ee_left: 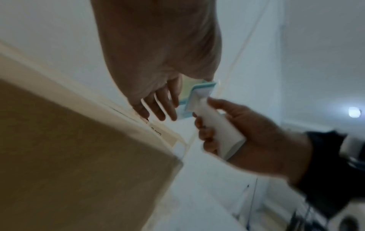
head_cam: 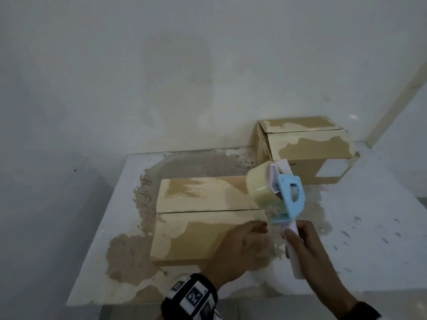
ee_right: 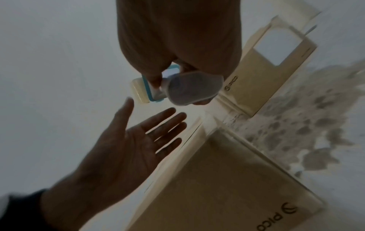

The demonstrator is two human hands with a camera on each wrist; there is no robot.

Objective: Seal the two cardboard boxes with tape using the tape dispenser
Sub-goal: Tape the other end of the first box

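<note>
The near cardboard box (head_cam: 203, 218) lies flat mid-table, a dark seam running across its closed top flaps. My left hand (head_cam: 242, 245) is over its right front corner, fingers straight and spread, holding nothing; the right wrist view shows its open palm (ee_right: 128, 140). My right hand (head_cam: 307, 245) grips the white handle of the blue tape dispenser (head_cam: 286, 195), whose pale tape roll (head_cam: 261, 185) hangs above the box's right end. The second box (head_cam: 305, 148) stands at the back right against the wall. In the left wrist view, my fingers (ee_left: 158, 107) reach beside the dispenser (ee_left: 197, 96).
The white tabletop (head_cam: 369, 227) has worn brown patches around the boxes. A wall rises just behind it, and the table's left edge (head_cam: 97, 227) drops to the floor. Bare table surface lies to the right of the near box.
</note>
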